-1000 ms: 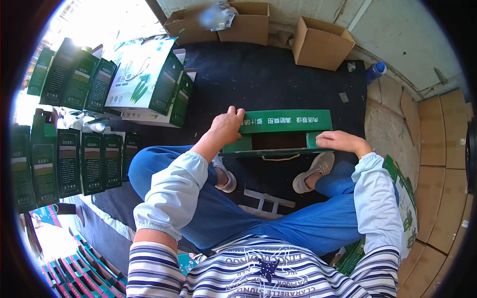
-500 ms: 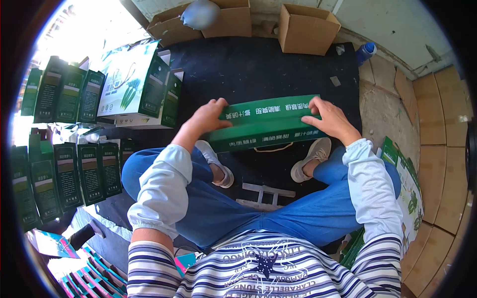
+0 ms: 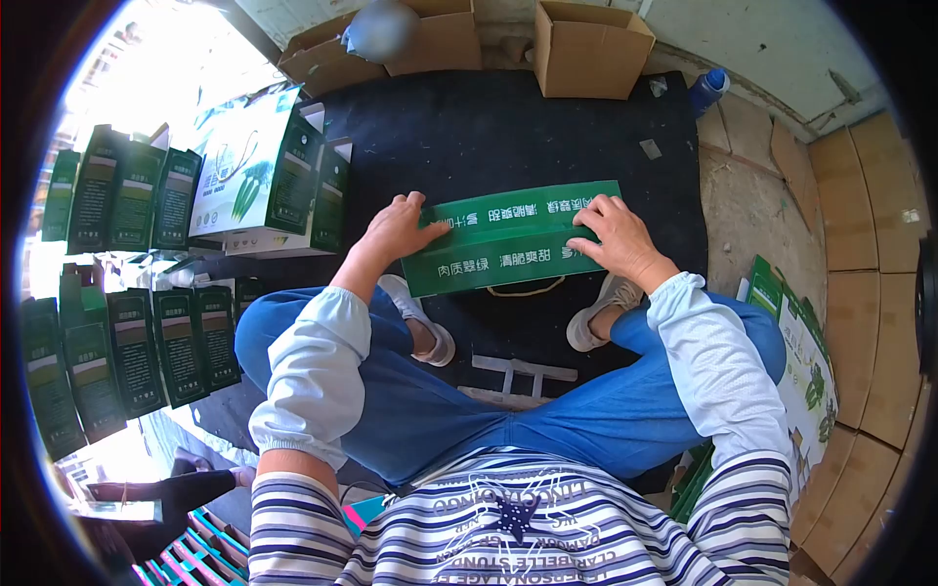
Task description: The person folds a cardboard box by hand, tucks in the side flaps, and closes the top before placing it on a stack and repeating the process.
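Note:
A green carton (image 3: 498, 241) with white printed characters lies between my feet, its two long green panels facing up. At its left end my left hand (image 3: 391, 232) grips the edge, the thumb lying over the upper panel. My right hand (image 3: 618, 237) holds the right end, fingertips on the top and thumb near the fold between the panels. A thin cord handle (image 3: 528, 290) shows below the carton's near edge. The carton's underside is hidden.
Several green-and-white printed cartons (image 3: 239, 176) and dark green ones (image 3: 137, 342) stand at left. Brown open boxes (image 3: 591, 54) sit at the back; stacked brown boxes (image 3: 850, 215) line the right. A blue bottle (image 3: 709, 88) is back right. Another person's dark sleeve (image 3: 147, 508) shows lower left.
The carton's near panel has turned up to face me more fully. My right hand has slid left and slightly down along the carton. Another person's arm has come in at lower left.

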`<state>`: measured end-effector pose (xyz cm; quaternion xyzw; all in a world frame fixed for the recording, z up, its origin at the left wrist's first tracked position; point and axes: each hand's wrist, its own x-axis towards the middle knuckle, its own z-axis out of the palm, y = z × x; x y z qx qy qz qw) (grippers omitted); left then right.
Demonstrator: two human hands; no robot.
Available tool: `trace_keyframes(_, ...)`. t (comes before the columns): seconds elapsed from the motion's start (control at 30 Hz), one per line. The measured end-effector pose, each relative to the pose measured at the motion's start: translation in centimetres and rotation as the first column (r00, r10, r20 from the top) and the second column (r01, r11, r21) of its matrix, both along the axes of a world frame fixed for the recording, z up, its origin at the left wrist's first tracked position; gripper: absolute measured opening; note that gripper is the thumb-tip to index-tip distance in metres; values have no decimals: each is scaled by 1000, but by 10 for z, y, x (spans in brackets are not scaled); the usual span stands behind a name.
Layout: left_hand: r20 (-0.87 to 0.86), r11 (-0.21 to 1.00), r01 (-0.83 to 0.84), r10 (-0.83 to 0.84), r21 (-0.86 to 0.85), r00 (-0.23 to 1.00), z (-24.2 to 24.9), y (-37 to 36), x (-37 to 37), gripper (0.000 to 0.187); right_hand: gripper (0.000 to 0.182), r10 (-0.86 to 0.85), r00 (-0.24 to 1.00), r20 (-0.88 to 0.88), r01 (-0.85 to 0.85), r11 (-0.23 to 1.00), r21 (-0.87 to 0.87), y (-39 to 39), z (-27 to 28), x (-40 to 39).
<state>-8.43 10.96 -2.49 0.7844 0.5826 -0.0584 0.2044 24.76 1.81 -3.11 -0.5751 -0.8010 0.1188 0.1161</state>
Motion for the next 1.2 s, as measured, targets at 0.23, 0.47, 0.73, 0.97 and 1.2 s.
trace_keyframes(0.23,-112,859,375,-359,350,927,8,-69,25,70,26,-92,995,-28,89,993,-78,8,-2,-4)
trace_keyframes(0.47,-188,850,398,-353,345,917,-3,-81,33,79,27,-130,991,-16,126,981,-150,8,2,-5)
trace_keyframes(0.73,-236,820,502,-448,276,862,-8,-65,33,68,23,-150,989,8,150,976,-159,11,-5,-9)
trace_keyframes(0.97,-420,821,531,-416,207,806,-14,-67,42,72,24,-202,979,36,205,970,-130,14,-6,-11)
trace_keyframes(1.2,-505,847,514,-386,138,772,-10,-66,51,72,29,-199,975,99,215,959,-187,23,-4,-13)
